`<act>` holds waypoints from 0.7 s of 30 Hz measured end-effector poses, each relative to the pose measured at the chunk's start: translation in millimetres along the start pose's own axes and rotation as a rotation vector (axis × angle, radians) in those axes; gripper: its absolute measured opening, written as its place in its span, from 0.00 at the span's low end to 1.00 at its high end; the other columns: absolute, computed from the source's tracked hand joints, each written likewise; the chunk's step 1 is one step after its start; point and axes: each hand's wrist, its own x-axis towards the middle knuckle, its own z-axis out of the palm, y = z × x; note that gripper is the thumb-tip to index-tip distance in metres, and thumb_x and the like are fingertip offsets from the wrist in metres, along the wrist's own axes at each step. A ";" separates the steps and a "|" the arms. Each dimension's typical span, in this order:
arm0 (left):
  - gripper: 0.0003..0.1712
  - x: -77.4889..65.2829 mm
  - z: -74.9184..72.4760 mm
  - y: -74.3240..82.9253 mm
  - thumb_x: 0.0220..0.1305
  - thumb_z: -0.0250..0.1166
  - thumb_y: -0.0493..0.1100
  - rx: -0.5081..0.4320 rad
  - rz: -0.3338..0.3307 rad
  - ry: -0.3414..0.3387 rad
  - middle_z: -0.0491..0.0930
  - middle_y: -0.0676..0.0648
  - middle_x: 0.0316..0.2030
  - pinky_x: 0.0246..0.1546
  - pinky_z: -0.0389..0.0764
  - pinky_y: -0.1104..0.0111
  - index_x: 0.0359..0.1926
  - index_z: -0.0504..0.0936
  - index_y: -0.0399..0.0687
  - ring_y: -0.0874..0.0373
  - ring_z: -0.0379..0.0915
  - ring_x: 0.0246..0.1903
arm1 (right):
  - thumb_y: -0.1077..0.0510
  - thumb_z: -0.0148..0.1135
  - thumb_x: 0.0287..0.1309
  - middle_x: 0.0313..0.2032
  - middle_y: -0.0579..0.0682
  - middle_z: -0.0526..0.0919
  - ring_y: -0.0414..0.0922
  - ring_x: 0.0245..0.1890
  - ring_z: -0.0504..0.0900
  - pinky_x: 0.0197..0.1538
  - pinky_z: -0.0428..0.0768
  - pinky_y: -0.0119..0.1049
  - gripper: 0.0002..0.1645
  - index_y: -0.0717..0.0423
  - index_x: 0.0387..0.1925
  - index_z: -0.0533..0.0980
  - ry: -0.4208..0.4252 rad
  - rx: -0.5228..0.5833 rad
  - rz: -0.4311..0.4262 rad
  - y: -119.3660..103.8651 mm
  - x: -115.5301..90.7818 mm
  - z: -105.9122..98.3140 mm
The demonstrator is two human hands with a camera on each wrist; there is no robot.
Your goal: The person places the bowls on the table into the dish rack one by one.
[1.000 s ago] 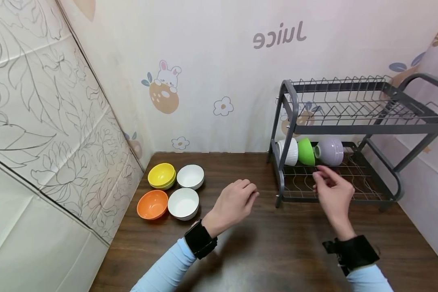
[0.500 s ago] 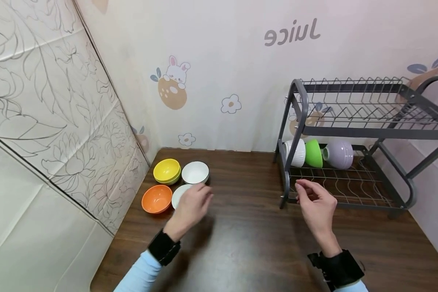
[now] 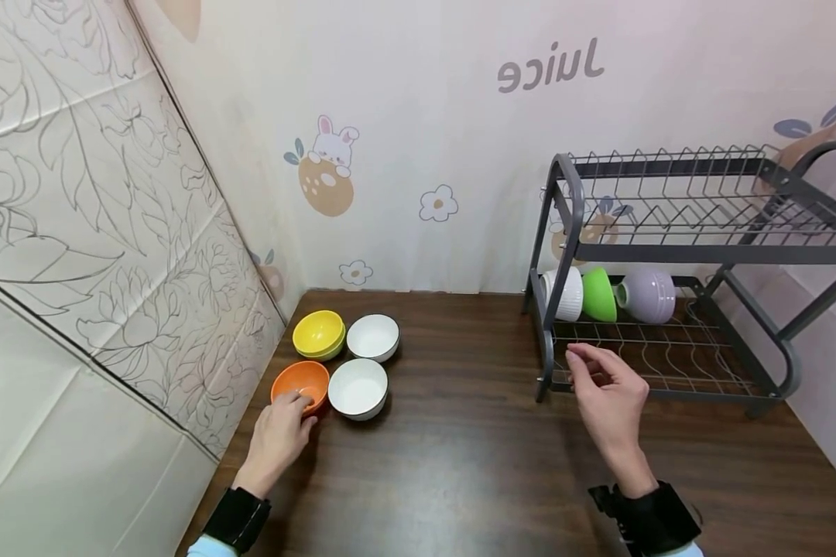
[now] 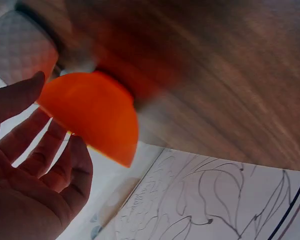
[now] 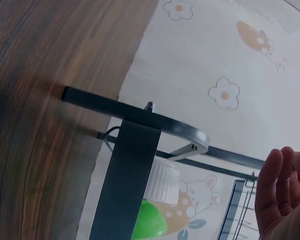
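Note:
My left hand (image 3: 276, 439) reaches over the near rim of an orange bowl (image 3: 295, 376) on the brown table. In the left wrist view its fingers are spread and bent loosely at the rim of the orange bowl (image 4: 92, 107), with the thumb by the side nearest a textured grey bowl (image 4: 20, 47). White-lined bowls stand beside it, one in front (image 3: 358, 387) and one behind (image 3: 372, 337). A yellow bowl (image 3: 318, 333) is stacked on another at the back left. My right hand (image 3: 609, 394) hovers before the dish rack (image 3: 704, 254), fingers loosely curled, holding nothing.
On the rack's lower tier, a ribbed white bowl (image 3: 569, 296), a green bowl (image 3: 599, 295) and a lavender bowl (image 3: 648, 295) lie on their sides in a row. Above them is a wire upper tier (image 3: 669, 209). Patterned walls close off the table's back and left.
My left hand has swung left from mid-table, past the front white-lined bowl, to the orange bowl. The right hand drew back slightly from the rack, then stayed nearly still. The bowls kept their places.

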 end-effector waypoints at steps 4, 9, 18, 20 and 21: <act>0.14 -0.8 2.5 -2.0 0.51 0.82 0.32 0.007 -0.002 -0.014 0.81 0.46 0.36 0.36 0.81 0.51 0.39 0.90 0.42 0.45 0.79 0.36 | 0.72 0.72 0.61 0.34 0.57 0.87 0.36 0.24 0.80 0.28 0.76 0.21 0.10 0.62 0.43 0.89 0.009 0.004 0.014 3.9 0.8 -5.7; 0.12 -1.3 3.3 -4.2 0.51 0.80 0.29 0.013 0.011 0.042 0.81 0.48 0.32 0.33 0.80 0.53 0.37 0.90 0.43 0.46 0.78 0.33 | 0.71 0.73 0.61 0.32 0.55 0.87 0.36 0.24 0.80 0.26 0.74 0.21 0.10 0.60 0.42 0.89 -0.009 -0.015 0.020 7.0 -0.9 -8.3; 0.10 -0.9 1.3 -4.2 0.53 0.78 0.28 0.034 0.009 0.074 0.81 0.48 0.32 0.31 0.75 0.53 0.35 0.89 0.43 0.44 0.78 0.34 | 0.77 0.70 0.59 0.30 0.61 0.85 0.35 0.24 0.79 0.27 0.73 0.21 0.07 0.70 0.39 0.86 -0.031 -0.024 0.020 -18.9 -0.2 -8.6; 0.10 -0.6 -0.6 -3.8 0.53 0.78 0.28 0.041 0.000 0.073 0.82 0.47 0.33 0.32 0.74 0.53 0.35 0.89 0.44 0.44 0.78 0.35 | 0.77 0.70 0.58 0.30 0.62 0.85 0.36 0.24 0.79 0.27 0.73 0.21 0.07 0.71 0.39 0.86 -0.043 -0.026 0.019 -22.4 -1.1 -8.6; 0.10 -0.4 -1.5 -3.7 0.53 0.77 0.28 0.043 -0.003 0.073 0.82 0.47 0.33 0.32 0.74 0.53 0.36 0.89 0.44 0.44 0.79 0.35 | 0.78 0.70 0.58 0.30 0.62 0.85 0.36 0.24 0.79 0.27 0.72 0.21 0.08 0.70 0.39 0.86 -0.049 -0.030 0.022 -20.9 -1.9 -8.5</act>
